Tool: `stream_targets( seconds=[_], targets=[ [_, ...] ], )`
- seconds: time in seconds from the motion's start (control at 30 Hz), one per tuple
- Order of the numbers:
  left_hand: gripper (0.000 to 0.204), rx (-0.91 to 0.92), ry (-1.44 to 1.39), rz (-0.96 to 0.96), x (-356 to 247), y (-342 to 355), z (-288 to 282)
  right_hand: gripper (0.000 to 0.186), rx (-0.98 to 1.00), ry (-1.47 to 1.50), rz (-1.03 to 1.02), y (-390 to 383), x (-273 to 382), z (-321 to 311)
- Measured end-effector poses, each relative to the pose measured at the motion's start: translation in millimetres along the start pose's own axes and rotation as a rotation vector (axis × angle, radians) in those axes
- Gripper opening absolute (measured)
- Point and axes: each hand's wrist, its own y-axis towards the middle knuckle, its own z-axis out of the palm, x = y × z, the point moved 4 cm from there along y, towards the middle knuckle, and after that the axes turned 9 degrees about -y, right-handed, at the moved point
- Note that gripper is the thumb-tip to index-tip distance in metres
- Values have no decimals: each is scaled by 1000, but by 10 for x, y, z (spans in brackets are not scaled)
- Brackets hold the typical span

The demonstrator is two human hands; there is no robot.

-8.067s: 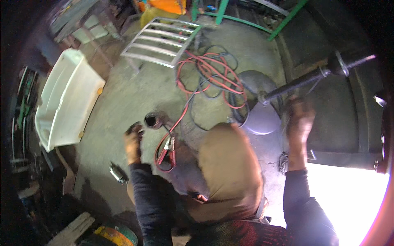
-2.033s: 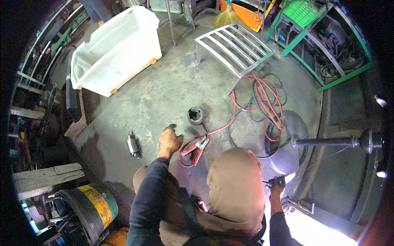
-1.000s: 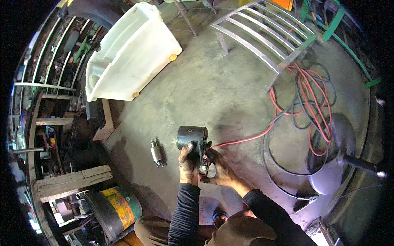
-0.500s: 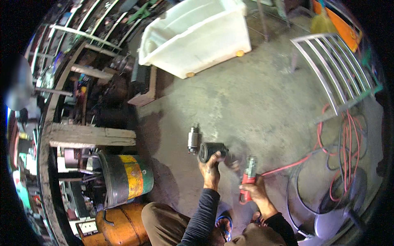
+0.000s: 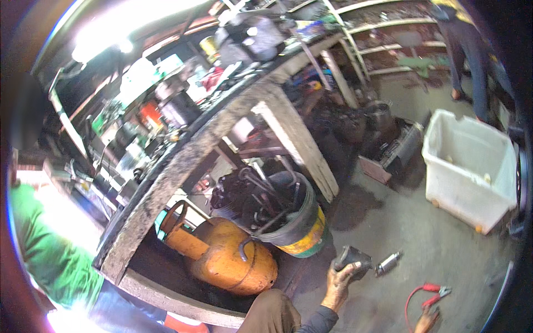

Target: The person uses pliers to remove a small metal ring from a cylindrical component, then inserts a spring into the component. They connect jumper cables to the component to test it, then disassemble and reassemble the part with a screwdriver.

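The left hand (image 5: 337, 286) has its grip clamped around a dark cylinder (image 5: 357, 262), low in the frame, right of centre; holding it well likely means thumb opposed firmly to fingers, level, clear of the silvery cylindrical part (image 5: 388, 263) just beside; the right hand (image 5: 427, 321), at the bottom edge, is by the red-handled clamp (image 5: 430, 301) — whether its grip is closed, I cannot tell; mid-frame, the bucket (image 5: 298, 243) is crowded with dark metal pieces; at right, the white tub's (image 5: 455, 191) contents are unclear.
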Motion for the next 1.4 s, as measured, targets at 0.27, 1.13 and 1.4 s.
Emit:
stream_targets(
  seconds=[0.27, 1.13, 1.4],
  targets=[
    [80, 80, 574, 945, -3758, -1178, 556, 51, 461, -555, -502, -328, 1297, 385],
    [120, -1273, 1430, 793, -6423, -2384, -508, 26, 764, -1092, -1699, -409, 2405, 2212],
    [52, -1082, 1999, 334, -7128, -566, 77, 60, 1062, -767, -1393, -382, 2517, 1978]
  ],
)
